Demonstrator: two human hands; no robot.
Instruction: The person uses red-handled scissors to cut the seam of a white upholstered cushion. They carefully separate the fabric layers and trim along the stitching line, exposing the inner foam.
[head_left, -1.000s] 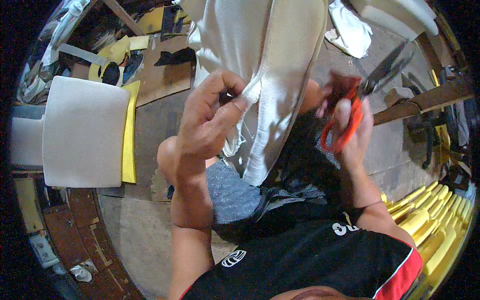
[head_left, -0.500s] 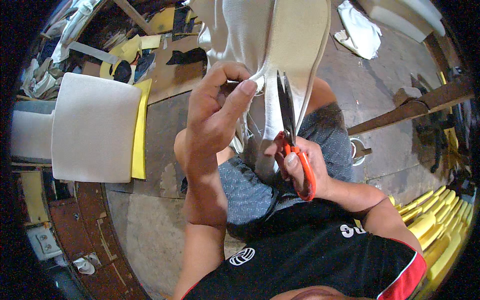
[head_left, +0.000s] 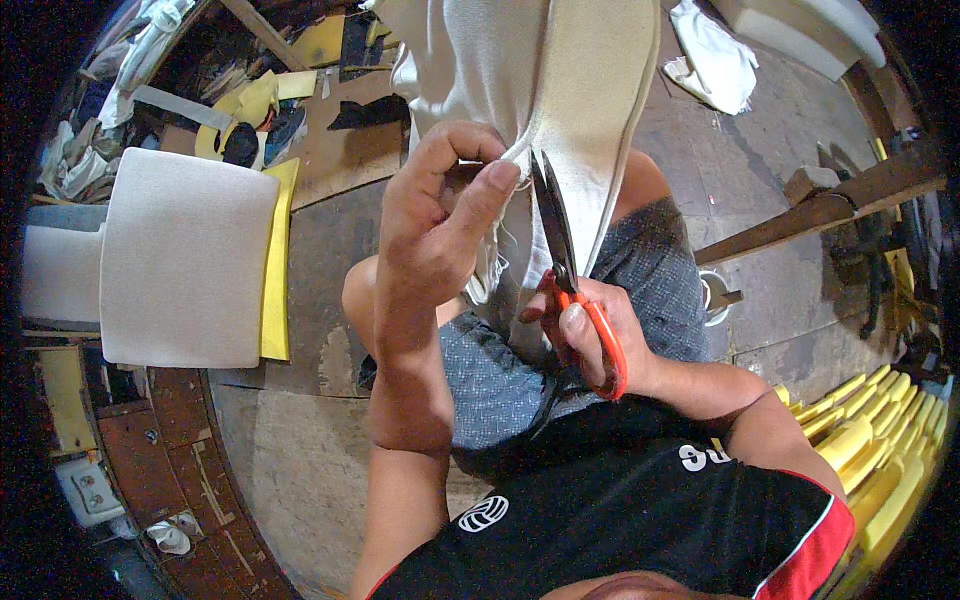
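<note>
Surrounding cream fabric [head_left: 590, 95]: worn floor [head_left: 775, 290], yellow strips [head_left: 852, 442].

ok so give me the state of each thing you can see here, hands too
Left hand, pinching the edge of the cream fabric
Right hand, gripping the scissors
Scissors, blades slightly apart
Cream fabric, draped, loose threads at its edge
White cloth, crumpled on the floor
Pale panel, overlapping the yellow sheet
Yellow pieces, grouped together

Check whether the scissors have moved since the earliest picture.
Yes: the scissors have moved left, away from the wooden beam, and now show in front of the pale fabric.
</note>
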